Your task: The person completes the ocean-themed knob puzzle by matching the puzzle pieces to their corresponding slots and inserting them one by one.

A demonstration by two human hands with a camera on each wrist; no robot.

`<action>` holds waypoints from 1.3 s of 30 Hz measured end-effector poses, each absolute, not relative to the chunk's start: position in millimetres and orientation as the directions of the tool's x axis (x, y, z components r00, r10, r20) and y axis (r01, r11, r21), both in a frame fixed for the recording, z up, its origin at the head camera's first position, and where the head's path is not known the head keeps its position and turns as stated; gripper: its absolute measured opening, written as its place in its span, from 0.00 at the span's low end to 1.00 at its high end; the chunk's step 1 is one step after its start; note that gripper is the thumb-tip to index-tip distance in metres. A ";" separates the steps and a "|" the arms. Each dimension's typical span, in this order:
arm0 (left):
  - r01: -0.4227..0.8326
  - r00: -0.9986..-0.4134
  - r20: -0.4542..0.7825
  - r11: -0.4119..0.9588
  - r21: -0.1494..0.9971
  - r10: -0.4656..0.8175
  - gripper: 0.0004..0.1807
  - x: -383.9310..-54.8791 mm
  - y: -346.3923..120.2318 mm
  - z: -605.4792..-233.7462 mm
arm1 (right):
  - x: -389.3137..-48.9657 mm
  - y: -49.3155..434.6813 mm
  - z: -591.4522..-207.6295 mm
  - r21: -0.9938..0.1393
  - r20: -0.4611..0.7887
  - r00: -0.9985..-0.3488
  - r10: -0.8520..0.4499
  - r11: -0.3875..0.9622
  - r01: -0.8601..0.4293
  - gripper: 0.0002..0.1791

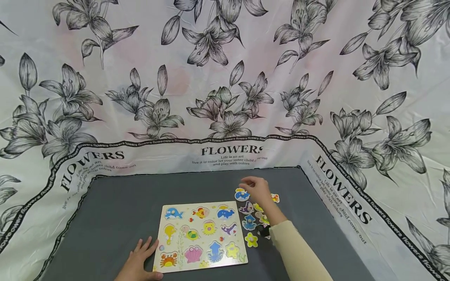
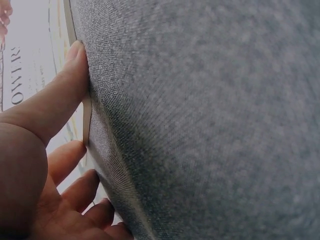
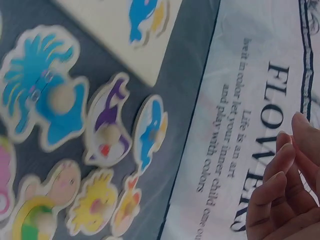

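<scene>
Bracing board (image 1: 202,241), lower centre, with spread left hand (image 1: 138,259); hovering bent, seemingly empty right hand (image 1: 258,190) over loose pieces (image 1: 249,222); apparently leaving all unfitted.

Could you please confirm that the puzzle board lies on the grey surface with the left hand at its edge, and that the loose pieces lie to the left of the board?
Not quite: the loose pieces lie to the right of the puzzle board, as the head view shows. The board lies on the grey surface with the left hand at its edge.
</scene>
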State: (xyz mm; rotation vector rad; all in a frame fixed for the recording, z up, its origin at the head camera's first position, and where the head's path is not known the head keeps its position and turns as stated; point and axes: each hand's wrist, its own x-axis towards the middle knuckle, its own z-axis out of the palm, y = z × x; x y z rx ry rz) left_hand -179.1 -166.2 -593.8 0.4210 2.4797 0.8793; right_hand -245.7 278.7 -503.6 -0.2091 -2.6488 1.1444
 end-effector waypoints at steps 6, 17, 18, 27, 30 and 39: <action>0.123 -0.851 -0.324 0.756 0.643 0.414 0.63 -181.5 -163.4 -591.8 | -239.4 298.3 -506.8 -0.741 0.171 -0.944 0.284 0.668 0.067 0.13; 0.136 -0.844 -0.334 0.769 0.624 0.420 0.62 -179.7 -160.6 -594.5 | -241.0 331.5 -530.7 -0.731 0.115 -0.932 0.343 0.665 0.155 0.13; 0.129 -0.845 -0.338 0.771 0.624 0.415 0.62 -179.8 -160.0 -594.3 | -240.2 332.9 -532.9 -0.732 0.105 -0.929 0.355 0.660 0.169 0.13; 0.153 -0.848 -0.327 0.782 0.604 0.418 0.60 -177.6 -160.4 -596.6 | -237.7 341.2 -550.2 -0.704 0.034 -0.913 0.406 0.658 0.266 0.14; 0.172 -0.851 -0.311 0.783 0.597 0.424 0.59 -175.9 -161.3 -598.9 | -240.3 344.1 -555.9 -0.667 0.014 -0.908 0.418 0.681 0.303 0.15; 0.179 -0.856 -0.294 0.777 0.603 0.426 0.60 -175.2 -160.8 -603.7 | -246.5 353.0 -561.1 -0.606 -0.019 -0.898 0.440 0.709 0.360 0.15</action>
